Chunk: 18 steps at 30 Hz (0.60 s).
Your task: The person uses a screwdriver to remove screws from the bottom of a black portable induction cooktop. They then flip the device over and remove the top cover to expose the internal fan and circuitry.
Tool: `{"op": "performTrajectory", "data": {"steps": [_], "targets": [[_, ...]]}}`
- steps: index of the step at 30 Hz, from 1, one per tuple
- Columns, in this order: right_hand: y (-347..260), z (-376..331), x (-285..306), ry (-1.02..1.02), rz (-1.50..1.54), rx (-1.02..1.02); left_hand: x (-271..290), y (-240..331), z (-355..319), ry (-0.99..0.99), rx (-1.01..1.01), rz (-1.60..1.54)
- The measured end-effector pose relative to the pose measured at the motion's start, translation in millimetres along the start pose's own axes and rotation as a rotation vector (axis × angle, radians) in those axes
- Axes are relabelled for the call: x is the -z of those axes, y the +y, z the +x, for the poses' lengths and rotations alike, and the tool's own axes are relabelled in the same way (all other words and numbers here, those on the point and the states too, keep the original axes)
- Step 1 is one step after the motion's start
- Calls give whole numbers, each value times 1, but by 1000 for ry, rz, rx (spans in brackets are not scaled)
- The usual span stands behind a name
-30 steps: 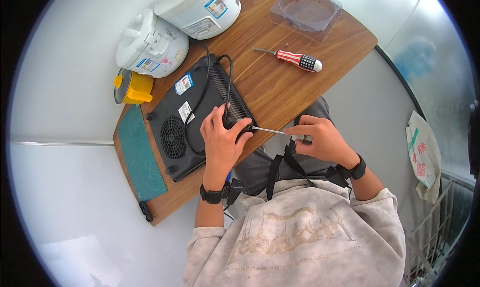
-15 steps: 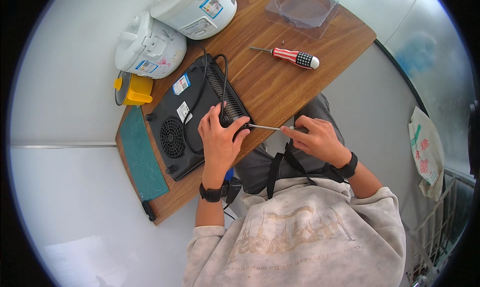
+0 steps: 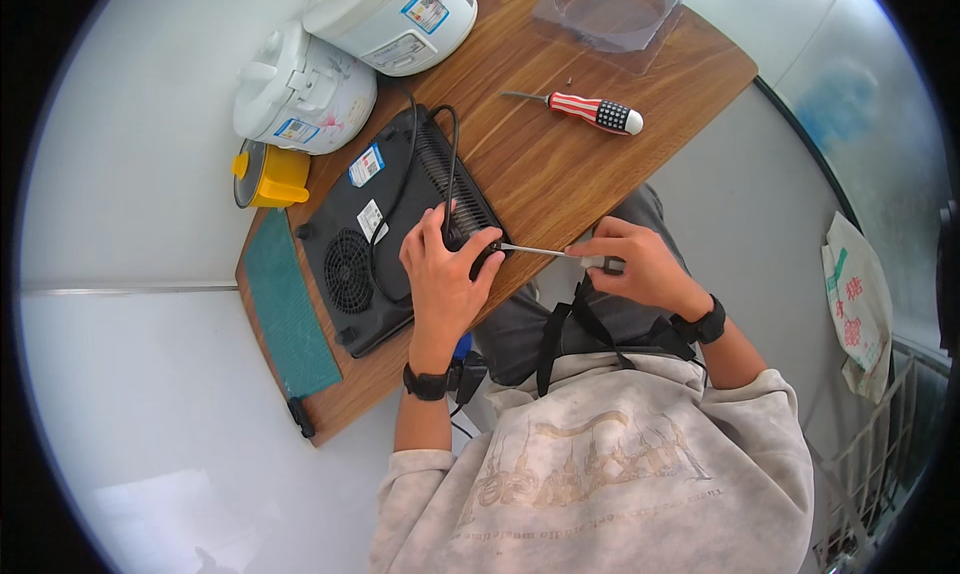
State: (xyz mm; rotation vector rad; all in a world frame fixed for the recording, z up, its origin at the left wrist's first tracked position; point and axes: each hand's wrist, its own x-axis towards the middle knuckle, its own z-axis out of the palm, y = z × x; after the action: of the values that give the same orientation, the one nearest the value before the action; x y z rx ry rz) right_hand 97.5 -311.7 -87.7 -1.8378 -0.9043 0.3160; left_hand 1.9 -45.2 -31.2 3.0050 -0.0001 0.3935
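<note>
A black induction cooker (image 3: 330, 214) lies underside up on the table, showing its round fan grille and a long vent strip. Its cord loops across the back. My left hand (image 3: 445, 274) grips the cooker's near right corner, with the thumb and index finger close around the spot where a screwdriver tip touches. In my right hand (image 3: 635, 264), the fingers pinch the pale and dark handle of that screwdriver (image 3: 538, 250); its metal shaft runs level toward the corner. What the tip sits in is hidden by my left fingers.
A second screwdriver (image 3: 597, 113), red, white and dark, lies beyond the cooker near a clear plastic tray (image 3: 610, 19). Two white rice cookers (image 3: 310, 99) and a yellow-handled pot (image 3: 280, 177) stand at the far left. A green mat (image 3: 288, 314) lies along the table's left edge.
My right fingers have shifted on the screwdriver, and more of its handle now shows. My left hand stays at the cooker's corner. The view has moved slightly.
</note>
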Motion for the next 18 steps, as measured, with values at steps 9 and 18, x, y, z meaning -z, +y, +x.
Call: {"op": "performTrajectory", "data": {"steps": [9, 18], "targets": [[-32, -6, 32, 152, -161, 33, -5, 0, -1, 23, 32, -5], [-52, 2, 31, 105, -264, 82, -16, -1, -1, 120, 22, 18]]}}
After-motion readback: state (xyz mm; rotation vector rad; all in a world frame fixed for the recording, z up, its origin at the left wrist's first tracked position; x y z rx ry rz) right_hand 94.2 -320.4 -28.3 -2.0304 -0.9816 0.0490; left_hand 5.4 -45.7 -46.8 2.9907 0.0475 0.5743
